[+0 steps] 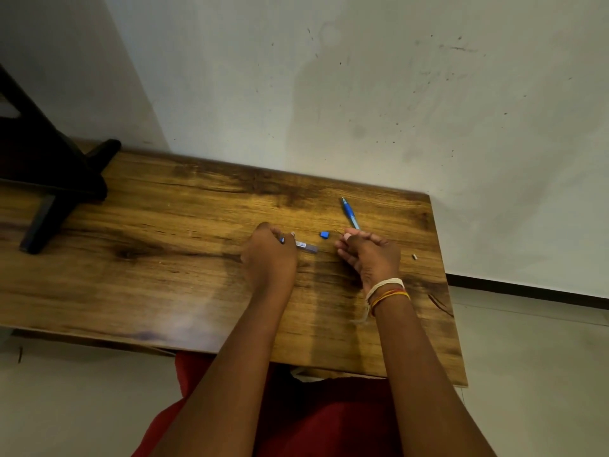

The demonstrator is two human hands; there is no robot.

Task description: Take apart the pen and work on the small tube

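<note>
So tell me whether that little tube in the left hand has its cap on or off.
Off. The left hand grips the tube, and a small blue cap lies apart on the table.

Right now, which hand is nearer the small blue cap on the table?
Right. The right hand sits just right of the blue cap, fingertips close to it. The left hand is farther off to the cap's left, holding the clear lead tube.

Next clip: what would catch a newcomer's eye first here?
Two bare hands meet mid-table on the brown wooden tabletop. The left hand grips a small clear plastic lead tube. A small blue cap lies between it and the curled right hand; a blue mechanical pencil lies just beyond.
</note>
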